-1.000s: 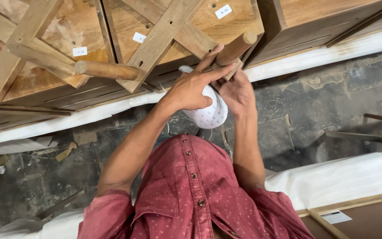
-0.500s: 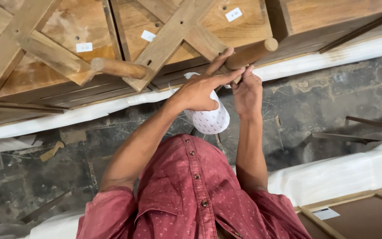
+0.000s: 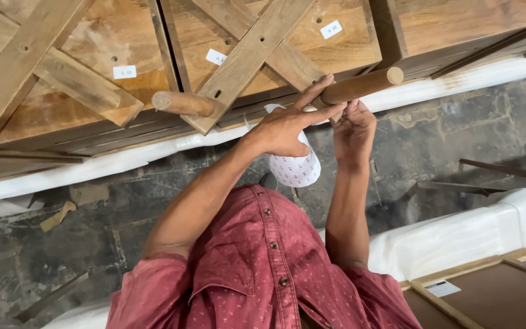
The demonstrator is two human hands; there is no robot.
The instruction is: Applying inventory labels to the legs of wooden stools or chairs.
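At the far left, the crossed wooden braces [image 3: 44,67] on the underside of the upturned table [image 3: 123,36] fill the top of my view, with a small white sticker [image 3: 124,72] on the board beside them. A short round peg leg [image 3: 181,103] juts out from the brace near the middle; it sits lower and more toward the centre of the view than half a second ago, since my head has shifted and the whole piece has slid rightward and down.

My left hand [image 3: 287,125] reaches up from my red patterned sleeve [image 3: 153,286], fingers stretched out flat and pressed along the lower end of the second round leg [image 3: 360,85], not closed around it. Just under that hand hangs a white dotted cloth [image 3: 296,167] (a cap or rag, I cannot tell which), tucked against my palm as before.

To the right, my right hand [image 3: 354,131] is curled up under the same leg where it meets the brace, gripping there; what the fingertips pinch is hidden. Both hands keep the hold they had a moment ago.

White foam wrap [image 3: 458,234] lies at the lower right, on the dark stone floor [image 3: 458,140].
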